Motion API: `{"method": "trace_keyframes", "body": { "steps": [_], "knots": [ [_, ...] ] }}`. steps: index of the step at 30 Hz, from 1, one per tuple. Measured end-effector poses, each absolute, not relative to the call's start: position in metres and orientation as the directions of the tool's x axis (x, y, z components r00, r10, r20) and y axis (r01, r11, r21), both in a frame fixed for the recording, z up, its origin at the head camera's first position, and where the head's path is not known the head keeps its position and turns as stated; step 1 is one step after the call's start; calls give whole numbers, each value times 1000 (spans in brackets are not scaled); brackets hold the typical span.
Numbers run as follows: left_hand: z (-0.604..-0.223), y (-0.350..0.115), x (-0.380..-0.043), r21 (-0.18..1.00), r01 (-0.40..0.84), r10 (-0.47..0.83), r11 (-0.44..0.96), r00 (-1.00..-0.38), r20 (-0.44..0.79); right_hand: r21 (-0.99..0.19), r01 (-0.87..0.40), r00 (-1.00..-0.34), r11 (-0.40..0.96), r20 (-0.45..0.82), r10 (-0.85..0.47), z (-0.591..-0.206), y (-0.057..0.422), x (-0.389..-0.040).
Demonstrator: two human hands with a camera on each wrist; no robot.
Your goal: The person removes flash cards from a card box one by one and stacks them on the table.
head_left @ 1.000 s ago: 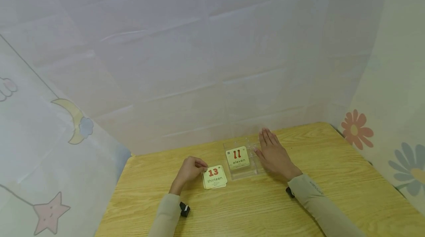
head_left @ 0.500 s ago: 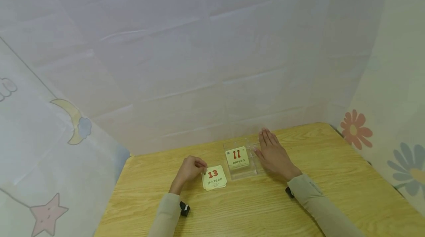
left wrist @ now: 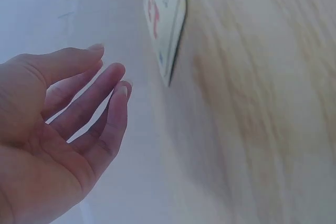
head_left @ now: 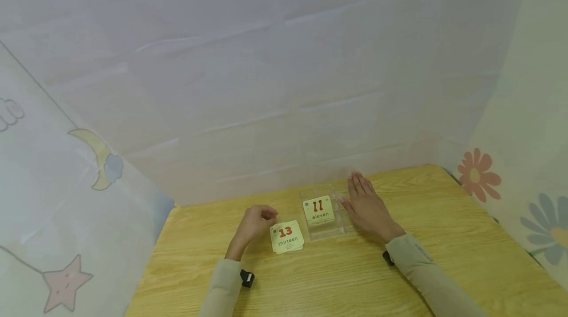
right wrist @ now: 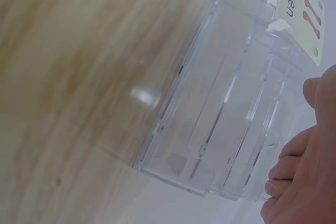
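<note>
A small stack of pale yellow number cards (head_left: 287,238) lies on the table, the top one reading "13 thirteen". My left hand (head_left: 255,223) hovers just beyond its upper left corner, fingers loosely bent. In the left wrist view, a gap shows between the left hand (left wrist: 68,114) and the cards (left wrist: 165,24), and nothing is between thumb and fingers. To the right stands a clear plastic holder (head_left: 326,232) bearing a card marked "11 eleven" (head_left: 318,210). My right hand (head_left: 369,209) rests with straight fingers along the holder's right side; in the right wrist view its stepped walls (right wrist: 210,124) show beside the fingers.
Both things stand on a wood-grain table (head_left: 337,282), whose far edge meets a pale fabric backdrop (head_left: 266,85). Side hangings with a moon (head_left: 95,157) and flowers (head_left: 479,174) flank the table.
My left hand has let go of the card stack's corner and lifted slightly away from it. The right hand and the holder stay in place.
</note>
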State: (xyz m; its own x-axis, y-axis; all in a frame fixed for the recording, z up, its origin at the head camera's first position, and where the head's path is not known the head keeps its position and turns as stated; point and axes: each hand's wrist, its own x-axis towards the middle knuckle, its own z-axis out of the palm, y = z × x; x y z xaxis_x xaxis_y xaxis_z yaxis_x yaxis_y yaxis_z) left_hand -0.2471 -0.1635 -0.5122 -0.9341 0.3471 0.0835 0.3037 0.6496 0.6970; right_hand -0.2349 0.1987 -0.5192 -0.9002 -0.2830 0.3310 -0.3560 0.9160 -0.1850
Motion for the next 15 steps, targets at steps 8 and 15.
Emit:
{"method": "trace_keyframes", "body": {
  "steps": [8,15],
  "knots": [
    [-498,-153,-242,692,332,372,641,-923,98,-189,-356,-907,915,307,-290,-523,202,-239],
    [-492,-146,-238,673,330,368,662,-925,92,-196,-359,-907,912,303,-292,-524,204,-238]
  ]
}}
